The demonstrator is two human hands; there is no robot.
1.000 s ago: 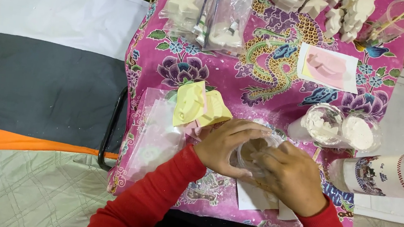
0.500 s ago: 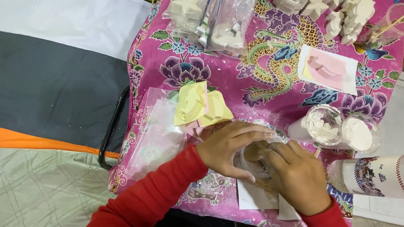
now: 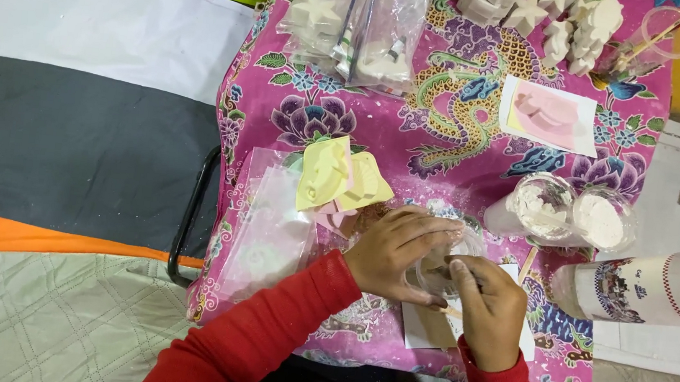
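Two hands on one clear cup (image 3: 443, 265) at the pink cloth's (image 3: 447, 135) near edge: our left hand (image 3: 395, 252) wraps it, right hand (image 3: 491, 312) pinches a stick (image 3: 449, 310) inside, beside yellow moulds (image 3: 341, 178).

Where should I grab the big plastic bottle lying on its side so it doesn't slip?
Probably around the clear body of the plastic bottle, coming down from above. It lies flat on its side at the table's right edge, so the round middle faces up and is free. Paper lies beneath it, and two powder cups sit close on its far-left side.
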